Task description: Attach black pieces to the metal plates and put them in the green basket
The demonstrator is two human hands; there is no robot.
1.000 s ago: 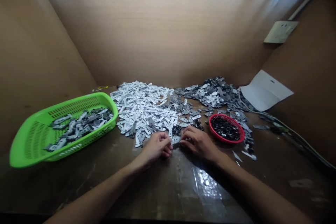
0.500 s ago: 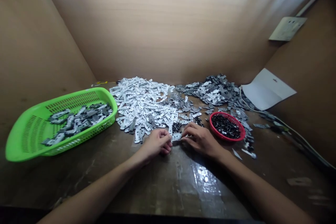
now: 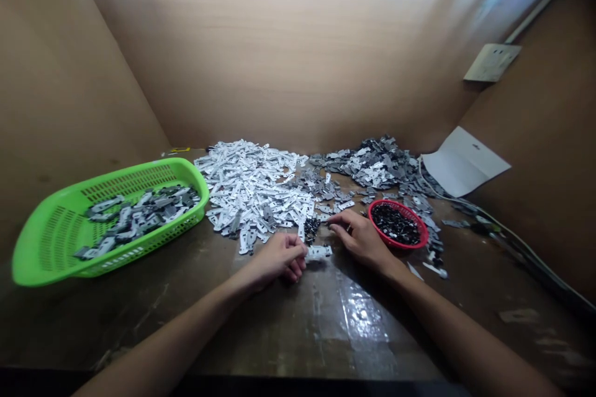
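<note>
Pinched between the thumb and fingers of my left hand point(image 3: 282, 257) is a flat silver metal plate point(image 3: 319, 252) with holes, its free end pointing right, just above the table. My right hand point(image 3: 357, 237) is beside a small heap of black parts point(image 3: 311, 229), thumb and forefinger close together. Something small and dark shows at those fingertips, too small to make out. Beyond my left hand spreads a large pile of bright metal plates point(image 3: 254, 183). To the right of my right hand stands a red basket point(image 3: 424, 237) of small black parts.
A green basket point(image 3: 41, 242) holding several metal pieces stands at the left. Darker metal pieces point(image 3: 386, 164) are heaped at the back right. A white sheet point(image 3: 465, 161) leans by the right wall, near a cable point(image 3: 521, 239). A socket point(image 3: 492, 62) is mounted above.
My right hand has moved off the metal plate, away from me towards the black parts. My left hand still holds the plate, now more exposed. The view has shifted slightly.
</note>
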